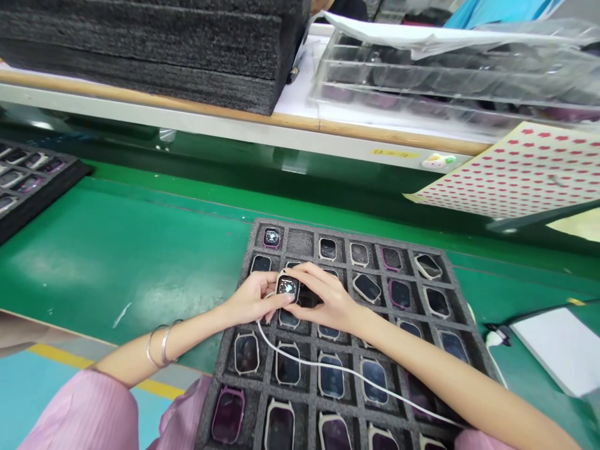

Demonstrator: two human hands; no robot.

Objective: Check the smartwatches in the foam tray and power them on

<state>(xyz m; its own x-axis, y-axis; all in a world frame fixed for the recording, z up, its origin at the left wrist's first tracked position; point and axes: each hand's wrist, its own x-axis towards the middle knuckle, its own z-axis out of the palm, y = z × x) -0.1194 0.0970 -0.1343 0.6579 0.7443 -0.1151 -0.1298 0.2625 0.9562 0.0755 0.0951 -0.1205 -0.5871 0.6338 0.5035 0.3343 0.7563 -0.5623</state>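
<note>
Between my two hands is a smartwatch [287, 286] without a strap, its dark screen lit with a small graphic. My left hand [255, 299] grips it from the left side, thumb along its lower edge. From the right, the fingers of my right hand [328, 297] close on its upper and lower edges. A white cable [304, 361] runs from under my left hand across to the lower right; its end is hidden. Below lies a grey foam tray [300, 240] with watches in its compartments. One watch [272, 237] in the far left corner also has a lit screen.
Another foam tray [37, 194] of watches sits at the far left of the green table [140, 250]. A white box [560, 347] lies at right. Above, a shelf edge [210, 115] carries black foam blocks [154, 50] and clear plastic trays [422, 81]. A dotted sticker sheet [520, 172] hangs there.
</note>
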